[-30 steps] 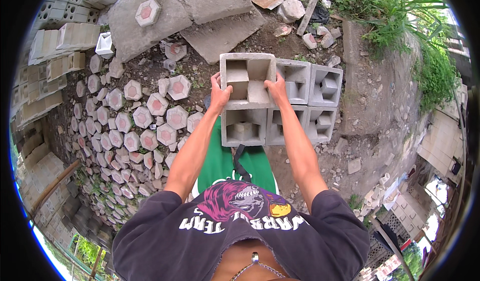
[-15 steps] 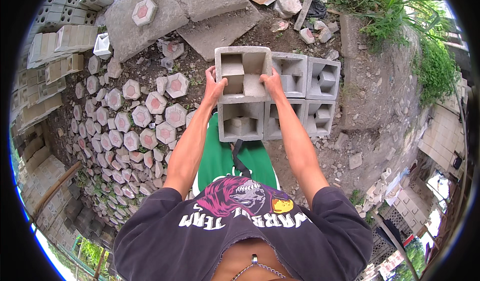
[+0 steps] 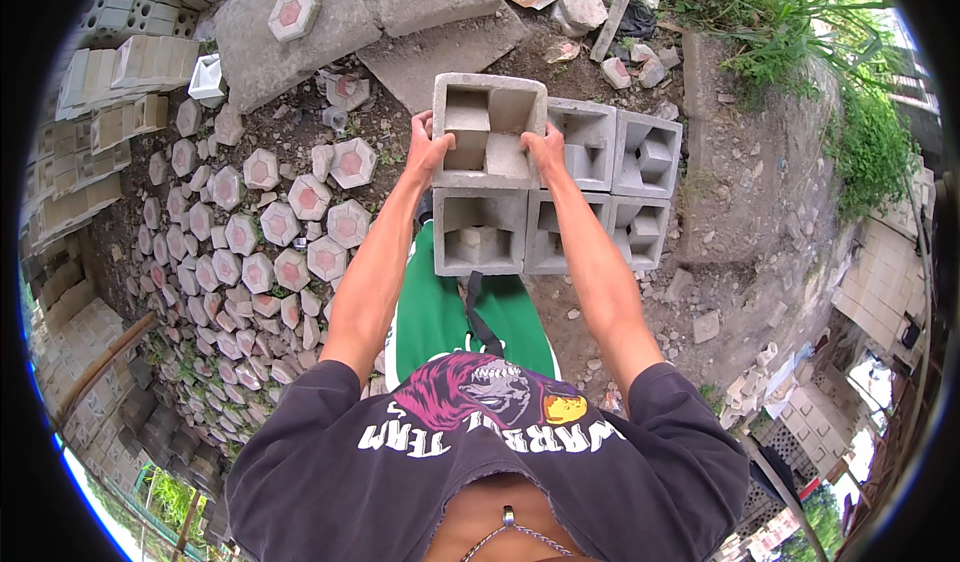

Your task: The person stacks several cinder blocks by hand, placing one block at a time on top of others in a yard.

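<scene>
I hold a grey hollow concrete block (image 3: 487, 127) with both hands. My left hand (image 3: 428, 150) grips its left side and my right hand (image 3: 548, 150) grips its lower right corner. The block is above the near left block (image 3: 480, 232) of a low stack of similar hollow blocks (image 3: 610, 187) on the dirt ground. I cannot tell whether it rests on that block or hangs just over it.
Many hexagonal pavers with reddish centres (image 3: 270, 232) lie on the ground to the left. Stacks of pale blocks (image 3: 120, 72) stand at far left. Broken concrete slabs (image 3: 400, 12) and rubble lie beyond; a concrete ledge with plants (image 3: 780, 92) is to the right.
The block in my hands has shifted slightly away and down toward the stack. Both hands keep the same grip.
</scene>
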The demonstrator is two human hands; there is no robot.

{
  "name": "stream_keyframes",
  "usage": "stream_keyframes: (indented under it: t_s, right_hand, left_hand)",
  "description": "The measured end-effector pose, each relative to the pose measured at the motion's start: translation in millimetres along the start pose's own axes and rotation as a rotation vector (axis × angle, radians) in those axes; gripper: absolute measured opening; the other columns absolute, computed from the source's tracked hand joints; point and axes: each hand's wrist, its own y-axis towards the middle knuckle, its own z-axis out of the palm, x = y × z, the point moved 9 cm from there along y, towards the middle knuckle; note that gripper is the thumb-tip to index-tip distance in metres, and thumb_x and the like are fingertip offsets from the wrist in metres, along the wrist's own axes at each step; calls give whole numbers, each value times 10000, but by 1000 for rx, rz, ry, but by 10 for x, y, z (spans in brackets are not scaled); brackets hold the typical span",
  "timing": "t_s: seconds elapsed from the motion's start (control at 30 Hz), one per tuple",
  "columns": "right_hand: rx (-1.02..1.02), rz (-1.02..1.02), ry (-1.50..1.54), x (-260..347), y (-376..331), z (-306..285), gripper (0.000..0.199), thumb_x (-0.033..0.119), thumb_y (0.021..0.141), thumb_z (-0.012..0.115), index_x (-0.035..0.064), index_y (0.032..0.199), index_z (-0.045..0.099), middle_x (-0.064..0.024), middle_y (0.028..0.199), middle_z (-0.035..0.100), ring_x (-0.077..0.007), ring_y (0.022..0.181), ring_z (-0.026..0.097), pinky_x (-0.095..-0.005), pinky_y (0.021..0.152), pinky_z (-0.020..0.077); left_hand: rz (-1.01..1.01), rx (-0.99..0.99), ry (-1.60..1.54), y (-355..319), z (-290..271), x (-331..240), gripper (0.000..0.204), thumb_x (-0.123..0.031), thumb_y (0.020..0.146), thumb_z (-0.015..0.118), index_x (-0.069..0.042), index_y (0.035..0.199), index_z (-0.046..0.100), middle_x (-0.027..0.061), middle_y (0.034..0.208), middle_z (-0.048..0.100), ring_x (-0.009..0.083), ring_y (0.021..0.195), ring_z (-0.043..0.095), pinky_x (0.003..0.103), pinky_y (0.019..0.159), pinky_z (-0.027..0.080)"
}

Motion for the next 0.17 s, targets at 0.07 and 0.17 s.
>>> stream_keyframes:
  t_s: [0.07, 0.17]
  right_hand:
    - [-18, -30, -63, 34, 40, -34, 423, 85, 572, 613, 0, 985, 640, -68, 792, 635, -156, 704, 563, -299, 664, 471]
    - [34, -56, -116, 6, 45, -36, 508, 125, 582, 620, 11, 1077, 640, -119, 884, 677, -211, 790, 614, -330, 751, 484]
  left_hand:
    - [-15, -3, 5, -35, 29, -33, 750, -59, 636, 594, 17, 1304, 262, 181, 1227, 499, 255, 1133, 490, 345, 965, 404]
    - [13, 7, 49, -70, 73, -74, 771, -82, 644, 595, 3, 1328, 249, 187, 1267, 468, 267, 1156, 471, 354, 993, 377]
